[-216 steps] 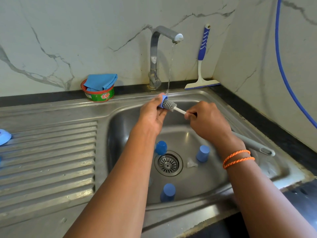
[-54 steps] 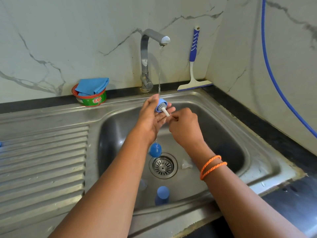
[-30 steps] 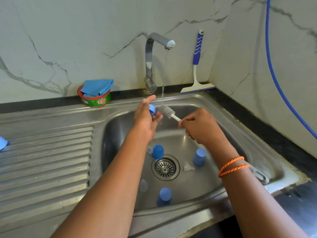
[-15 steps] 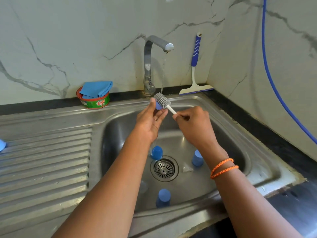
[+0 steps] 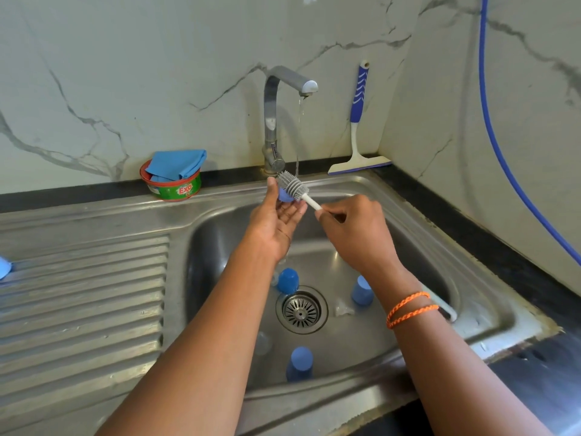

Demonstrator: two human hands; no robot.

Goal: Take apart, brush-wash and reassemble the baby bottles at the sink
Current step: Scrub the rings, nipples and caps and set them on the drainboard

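Centre frame, under tap stream (image 5: 298,136): left hand (image 5: 276,220) pinching small blue bottle part (image 5: 284,195), presumably for rinsing. Right hand (image 5: 356,234) gripping brush (image 5: 294,185) stem, bristles against part. Remaining blue caps (image 5: 300,363) low in sink basin (image 5: 408,247).

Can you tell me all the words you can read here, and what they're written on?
"EXO": white letters on a red patch, on the side of the green tub with the blue cloth in it, behind the sink.
Small print around that word on the tub: too tiny and blurred to read.
The tap, brush, window wiper and blue bottle parts show no words.
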